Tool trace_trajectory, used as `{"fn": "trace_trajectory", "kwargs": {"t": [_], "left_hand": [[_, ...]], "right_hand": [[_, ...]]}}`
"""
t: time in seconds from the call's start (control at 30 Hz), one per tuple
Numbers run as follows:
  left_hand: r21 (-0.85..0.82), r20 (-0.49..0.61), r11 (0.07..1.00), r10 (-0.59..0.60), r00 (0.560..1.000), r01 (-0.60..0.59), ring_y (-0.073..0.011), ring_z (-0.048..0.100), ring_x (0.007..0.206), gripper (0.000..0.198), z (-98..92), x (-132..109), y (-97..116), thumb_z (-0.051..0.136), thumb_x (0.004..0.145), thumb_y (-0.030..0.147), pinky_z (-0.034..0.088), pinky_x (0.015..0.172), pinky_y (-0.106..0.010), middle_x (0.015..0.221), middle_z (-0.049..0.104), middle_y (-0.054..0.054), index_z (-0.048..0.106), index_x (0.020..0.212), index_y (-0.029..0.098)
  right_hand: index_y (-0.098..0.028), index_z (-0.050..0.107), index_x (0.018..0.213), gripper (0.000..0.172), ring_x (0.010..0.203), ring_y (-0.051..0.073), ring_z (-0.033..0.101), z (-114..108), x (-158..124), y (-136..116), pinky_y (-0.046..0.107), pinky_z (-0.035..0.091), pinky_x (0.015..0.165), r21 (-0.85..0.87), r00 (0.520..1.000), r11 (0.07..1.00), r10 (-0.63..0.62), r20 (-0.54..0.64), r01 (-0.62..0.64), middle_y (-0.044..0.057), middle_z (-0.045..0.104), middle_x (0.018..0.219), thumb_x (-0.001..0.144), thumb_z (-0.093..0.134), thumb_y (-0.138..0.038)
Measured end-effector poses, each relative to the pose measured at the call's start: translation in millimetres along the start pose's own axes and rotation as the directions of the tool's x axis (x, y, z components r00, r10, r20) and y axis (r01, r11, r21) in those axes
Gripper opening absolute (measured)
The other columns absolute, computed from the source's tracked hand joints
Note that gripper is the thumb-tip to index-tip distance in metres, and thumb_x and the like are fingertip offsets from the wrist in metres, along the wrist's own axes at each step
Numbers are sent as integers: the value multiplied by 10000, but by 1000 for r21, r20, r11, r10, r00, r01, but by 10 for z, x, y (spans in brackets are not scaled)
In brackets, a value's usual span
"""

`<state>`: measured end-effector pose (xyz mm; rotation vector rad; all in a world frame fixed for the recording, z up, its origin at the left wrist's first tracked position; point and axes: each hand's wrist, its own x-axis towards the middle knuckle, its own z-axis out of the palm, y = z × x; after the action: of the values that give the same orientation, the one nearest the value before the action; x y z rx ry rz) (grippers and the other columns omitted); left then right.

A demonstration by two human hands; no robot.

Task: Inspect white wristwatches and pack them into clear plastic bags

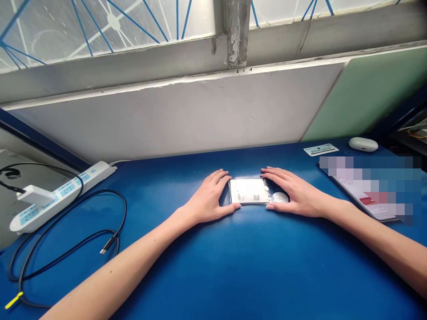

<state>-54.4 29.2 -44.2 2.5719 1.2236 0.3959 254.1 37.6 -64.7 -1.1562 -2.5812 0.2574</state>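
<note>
White packet [248, 190] lies set down and unlifted on the blue table [227, 271] between left hand [210, 195] and right hand [298, 193], both spread open, apparently gripping nothing.

Bright light, perhaps from window [62, 38]; tabletop [213, 266] sheen; screen [352, 191] partly pixelated.
</note>
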Motion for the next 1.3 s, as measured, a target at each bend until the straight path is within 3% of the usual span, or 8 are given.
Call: {"fn": "trace_trajectory", "kwargs": {"t": [0.23,0.47,0.63,0.9,1.0,1.13,1.3], "left_hand": [[27,30,999,29,999,-30,-360,318,1458,772,-41,7,44,550,913,631,324,1173,-539,1523,419,-217,405,1444,89],[-7,14,1000,-8,1000,8,-368,346,1443,764,-35,9,46,619,865,615,335,1165,-538,1512,446,-188,437,1431,135],[-13,23,1000,3,1000,-3,-360,334,1451,879,-36,-2,40,609,879,574,328,1167,-526,1549,394,-187,247,1546,131],[7,8,999,39,999,-39,-362,335,1446,703,-22,0,29,590,896,590,313,1170,-525,1516,440,-186,457,1425,146],[-10,-9,998,69,998,-69,-351,366,1427,630,-26,5,28,601,898,559,320,1163,-522,1482,486,-159,480,1384,178],[-33,-18,994,105,994,-105,-340,422,1385,608,-35,12,38,630,883,531,329,1154,-518,1412,550,-144,477,1366,196],[3,13,999,54,998,-54,-354,332,1448,726,-32,10,51,530,943,563,303,1167,-529,1541,410,-180,335,1509,150]], "right_hand": [[-139,447,1459,804,1424,378,393,3,-7,8,558,400,1128,-3,1000,1000,4,3,-4,196,464,1520,840,624,-621],[-137,462,1453,798,1418,380,402,-8,1,-19,553,402,1128,-1,1000,1000,11,6,-11,197,456,1526,839,624,-620],[-165,481,1452,783,1414,388,404,-1,-5,-8,571,401,1121,7,1000,1000,3,-8,-2,182,464,1524,828,642,-610],[-172,471,1460,759,1406,384,414,-8,1,-27,569,403,1115,13,1000,1000,-6,-20,6,189,466,1519,845,634,-587],[-186,483,1434,660,1386,362,449,-26,22,-123,541,437,1095,85,994,996,16,-106,-7,182,439,1537,886,604,-533],[-206,570,1330,460,1244,317,594,-8,55,-270,492,513,1023,159,985,987,33,-171,-5,153,626,1355,938,561,-448],[-204,638,1222,349,1152,301,652,47,67,-309,459,545,972,153,978,988,18,-206,14,136,686,1265,937,566,-392]]}}
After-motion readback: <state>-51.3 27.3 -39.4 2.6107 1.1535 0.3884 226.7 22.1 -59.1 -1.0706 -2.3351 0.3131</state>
